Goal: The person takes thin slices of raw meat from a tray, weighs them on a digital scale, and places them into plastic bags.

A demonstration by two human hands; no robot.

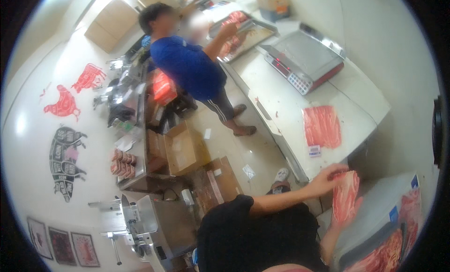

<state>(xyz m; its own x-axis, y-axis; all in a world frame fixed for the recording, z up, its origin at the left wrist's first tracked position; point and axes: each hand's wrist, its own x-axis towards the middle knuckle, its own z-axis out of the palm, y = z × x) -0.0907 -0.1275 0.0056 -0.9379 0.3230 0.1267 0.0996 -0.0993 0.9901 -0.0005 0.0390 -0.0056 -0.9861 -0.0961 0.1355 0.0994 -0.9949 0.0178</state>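
Note:
Both of my hands are on a bundle of thin, fat-streaked raw meat slices (346, 197), lifted near the corner of the white table. My left hand (332, 177) grips its upper end, while my right hand (349, 216) supports it from below and along the side. Just beyond, a flat row of pink meat slices (323, 126) rests on the white table (286, 108), with a small white label (314, 151) at its near edge. At the lower right, more sliced meat (382, 253) lies on a dark tray, partly cut off by the picture's rim.
A digital scale (304, 61) stands farther back on the table. Beyond it, a co-worker in a blue shirt (185, 66) reaches over a metal tray (258, 33) with meat. An open cardboard box (185, 148) and a meat slicer (129, 220) are to the left.

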